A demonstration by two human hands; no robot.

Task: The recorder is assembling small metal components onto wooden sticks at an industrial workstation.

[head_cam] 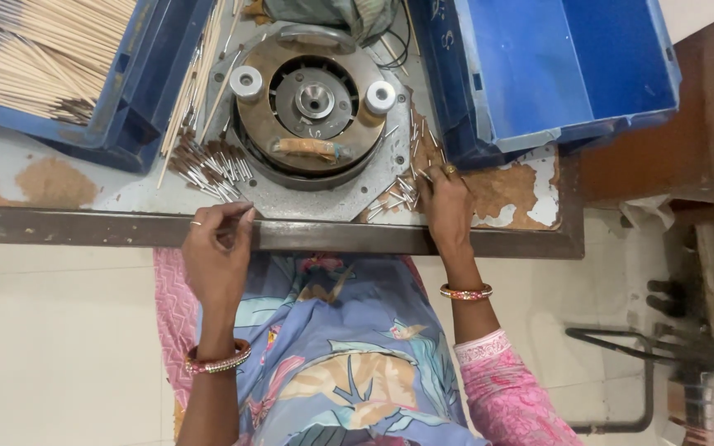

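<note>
My left hand (218,248) hovers at the front edge of the worktable (126,227), fingers pinched on a thin stick beside a heap of short brown-and-silver sticks (208,165). My right hand (446,206) rests palm down on a scatter of small metal pins (402,192) to the right of the round machine. The round metal machine (316,107) sits between my hands, with two white rollers (247,83) and a central hub.
A blue crate (138,91) at the back left holds many long pale sticks (35,58). Another blue crate (539,66) stands at the back right, nothing visible inside. Loose long sticks lean by the left crate. A dark metal stand (638,363) is on the floor, right.
</note>
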